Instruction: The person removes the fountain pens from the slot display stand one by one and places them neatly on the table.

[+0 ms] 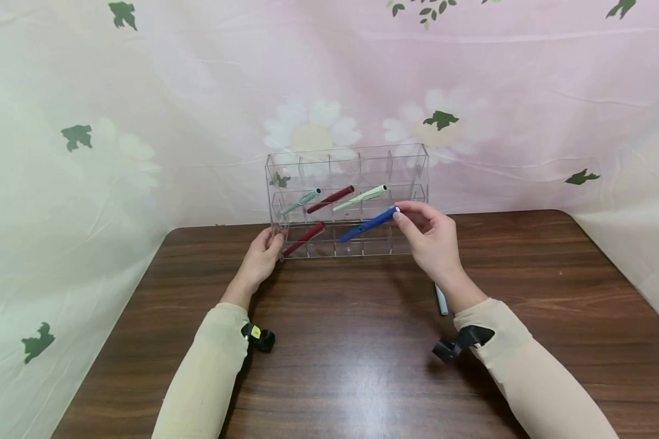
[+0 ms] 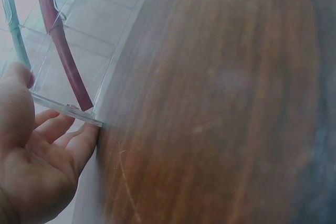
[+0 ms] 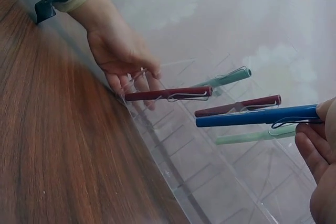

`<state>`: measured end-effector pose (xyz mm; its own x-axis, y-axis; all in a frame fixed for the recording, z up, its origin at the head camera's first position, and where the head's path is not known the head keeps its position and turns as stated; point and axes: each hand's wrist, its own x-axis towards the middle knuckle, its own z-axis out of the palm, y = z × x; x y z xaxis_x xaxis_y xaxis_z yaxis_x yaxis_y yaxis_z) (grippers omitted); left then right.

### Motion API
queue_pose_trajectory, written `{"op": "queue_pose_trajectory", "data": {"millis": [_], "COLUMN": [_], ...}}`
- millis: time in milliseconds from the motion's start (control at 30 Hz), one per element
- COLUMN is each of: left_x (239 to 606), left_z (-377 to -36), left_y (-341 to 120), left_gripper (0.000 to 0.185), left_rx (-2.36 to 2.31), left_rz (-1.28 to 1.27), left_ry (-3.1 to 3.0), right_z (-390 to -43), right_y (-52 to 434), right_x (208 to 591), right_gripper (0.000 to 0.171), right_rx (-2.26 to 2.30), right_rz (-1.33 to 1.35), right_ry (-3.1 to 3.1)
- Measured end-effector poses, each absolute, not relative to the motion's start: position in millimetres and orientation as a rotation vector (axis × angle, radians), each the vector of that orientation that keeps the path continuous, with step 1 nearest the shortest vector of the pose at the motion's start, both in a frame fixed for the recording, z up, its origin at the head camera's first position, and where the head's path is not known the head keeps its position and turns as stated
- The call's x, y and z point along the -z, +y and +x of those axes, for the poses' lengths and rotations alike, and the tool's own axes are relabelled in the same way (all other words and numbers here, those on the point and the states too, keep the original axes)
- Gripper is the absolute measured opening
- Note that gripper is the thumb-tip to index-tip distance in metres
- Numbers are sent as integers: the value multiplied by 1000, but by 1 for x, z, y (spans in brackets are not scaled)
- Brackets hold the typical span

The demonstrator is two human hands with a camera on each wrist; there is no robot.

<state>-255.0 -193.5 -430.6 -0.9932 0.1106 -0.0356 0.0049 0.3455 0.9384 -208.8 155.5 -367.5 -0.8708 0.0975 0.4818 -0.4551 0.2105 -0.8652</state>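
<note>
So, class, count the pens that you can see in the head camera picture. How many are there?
6. Middle row of the clear organizer: teal pen, dark red pen, pale green pen. Front row: second dark red pen, blue pen, held by the right hand. Light pen on the table, partly hidden.

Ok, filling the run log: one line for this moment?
left hand steadies acrylic pen organizer | right hand pinches blue pen at front row
</note>
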Motion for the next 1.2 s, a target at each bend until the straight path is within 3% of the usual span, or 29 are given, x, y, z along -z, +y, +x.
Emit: {"op": "queue_pose_trajectory", "data": {"millis": [667,1200], "left_x": [429,429], "left_z": [-251,-252], "left_y": [-194,-195], "left_gripper": [54,53], "left_rx": [-1712,-1688], "left_rz": [82,83], "left_ry": [2497,2528], "right_z": [-192,-181], "right_y": [190,217], "right_x": [361,359], "right_gripper": [24,26], "right_rx": [-1572,-1598], "right_rz": [308,124], "right_ry": [-2145,-2099]}}
